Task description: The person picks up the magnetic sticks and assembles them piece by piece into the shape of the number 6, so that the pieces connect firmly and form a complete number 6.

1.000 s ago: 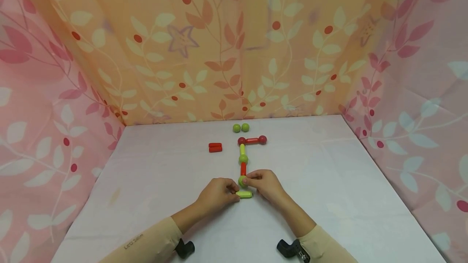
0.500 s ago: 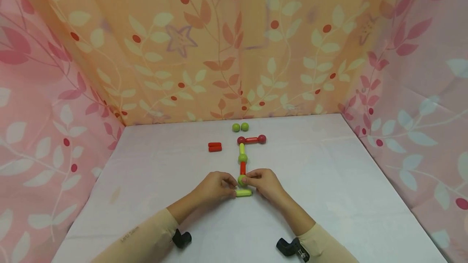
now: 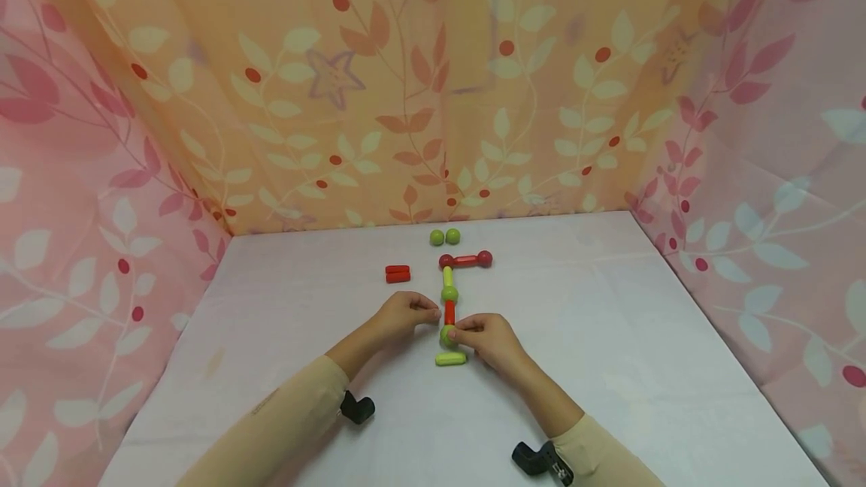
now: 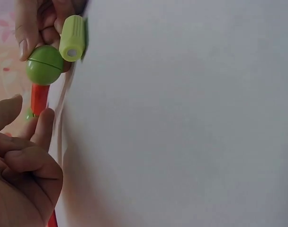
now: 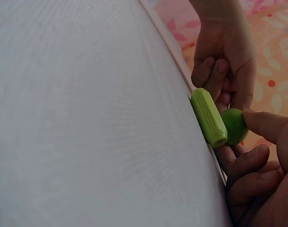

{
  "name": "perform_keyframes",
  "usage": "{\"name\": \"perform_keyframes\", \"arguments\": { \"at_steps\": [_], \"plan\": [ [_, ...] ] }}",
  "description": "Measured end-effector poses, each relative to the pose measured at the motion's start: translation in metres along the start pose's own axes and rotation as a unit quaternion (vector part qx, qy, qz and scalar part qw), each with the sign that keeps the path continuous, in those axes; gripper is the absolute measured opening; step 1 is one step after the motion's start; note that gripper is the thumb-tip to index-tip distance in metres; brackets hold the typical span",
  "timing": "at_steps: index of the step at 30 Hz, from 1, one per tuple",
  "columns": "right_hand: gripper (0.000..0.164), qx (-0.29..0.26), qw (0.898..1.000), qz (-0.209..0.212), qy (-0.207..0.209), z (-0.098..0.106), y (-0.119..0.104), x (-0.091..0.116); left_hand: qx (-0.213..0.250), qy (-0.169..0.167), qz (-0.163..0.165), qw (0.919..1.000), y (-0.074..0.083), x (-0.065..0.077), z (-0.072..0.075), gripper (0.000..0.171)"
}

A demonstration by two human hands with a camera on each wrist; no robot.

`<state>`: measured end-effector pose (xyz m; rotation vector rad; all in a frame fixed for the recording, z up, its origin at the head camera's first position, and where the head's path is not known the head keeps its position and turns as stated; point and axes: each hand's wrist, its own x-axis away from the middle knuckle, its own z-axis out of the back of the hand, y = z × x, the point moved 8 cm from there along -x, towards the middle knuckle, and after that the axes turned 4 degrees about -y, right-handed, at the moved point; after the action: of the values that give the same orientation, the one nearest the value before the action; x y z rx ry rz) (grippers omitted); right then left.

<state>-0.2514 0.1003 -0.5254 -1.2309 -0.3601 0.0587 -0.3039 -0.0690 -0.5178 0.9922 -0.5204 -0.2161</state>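
My right hand [image 3: 497, 340] pinches the green ball [image 3: 447, 335] ending a chain midway between the table's [image 3: 595, 314] side edges. My left hand [image 3: 402, 316], thumb and fingers parted, is beside the red rod [image 3: 449, 313], contact unclear. Two loose green balls [image 3: 437, 237] sit near the far edge.

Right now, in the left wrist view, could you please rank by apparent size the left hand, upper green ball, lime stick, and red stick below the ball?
Left hand
Green ball and lime stick: about alike
Red stick (visible part)
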Motion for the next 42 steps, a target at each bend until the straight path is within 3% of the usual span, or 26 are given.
{"name": "perform_keyframes", "arguments": {
  "at_steps": [11, 25, 35, 42],
  "plan": [
    [0.032, 0.001, 1.0, -0.003, 0.0, 0.0, -0.001, 0.0, 0.001, -0.002, 0.052, 0.9986, -0.001, -0.013, -0.007, 0.034],
    [0.032, 0.019, 1.0, -0.005, -0.018, -0.001, -0.002, -0.002, 0.021, 0.015, 0.092, 0.9954, -0.001, -0.017, -0.012, 0.031],
    [0.032, 0.126, 0.989, 0.029, -0.072, 0.011, -0.014, 0.011, 0.043, 0.015, 0.076, 0.996, 0.002, -0.015, -0.013, 0.03],
    [0.026, 0.214, 0.967, 0.084, -0.108, 0.004, -0.013, 0.015, 0.048, 0.025, 0.089, 0.9945, -0.004, -0.016, -0.012, 0.029]
  ]
}}
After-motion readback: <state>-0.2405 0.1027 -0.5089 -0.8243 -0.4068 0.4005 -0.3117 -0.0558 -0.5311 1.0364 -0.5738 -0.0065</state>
